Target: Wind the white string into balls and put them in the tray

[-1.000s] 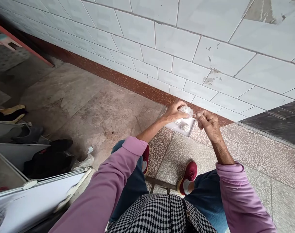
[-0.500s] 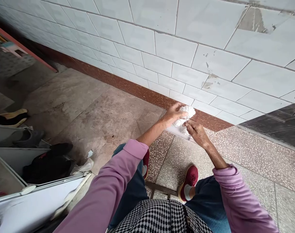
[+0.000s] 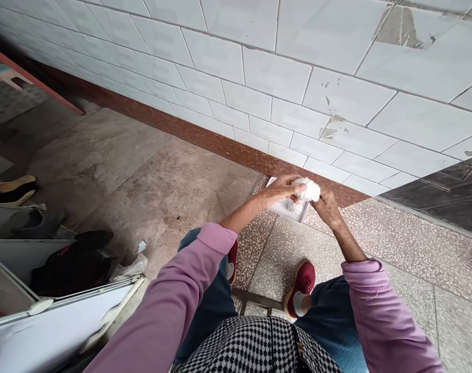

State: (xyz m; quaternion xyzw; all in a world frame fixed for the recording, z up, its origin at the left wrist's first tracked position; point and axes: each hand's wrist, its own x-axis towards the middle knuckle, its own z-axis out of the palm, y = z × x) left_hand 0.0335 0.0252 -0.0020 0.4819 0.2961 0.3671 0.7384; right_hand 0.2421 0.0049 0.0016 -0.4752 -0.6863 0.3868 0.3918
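Observation:
A white ruffled bundle, perhaps cloth or paper, is held up between my two hands. My left hand is closed on its left side, the thumb lying across the front. At the bundle's right edge, my right hand is closed with its fingertips against it; those fingertips are partly hidden. Just below, a shallow white tray lies on the floor by the wall. In it rests a rounded white ribbed piece, partly covered from view by my left hand.
A tiled wall with a brown skirting runs close in front. My red shoes stand on the speckled floor, either side of a dark bar. To the left are an open rack holding shoes and a stool.
My right hand has moved from under the bundle up to its right side. The bundle has shifted slightly right and turned. More of the tray shows, and the view has shifted a little.

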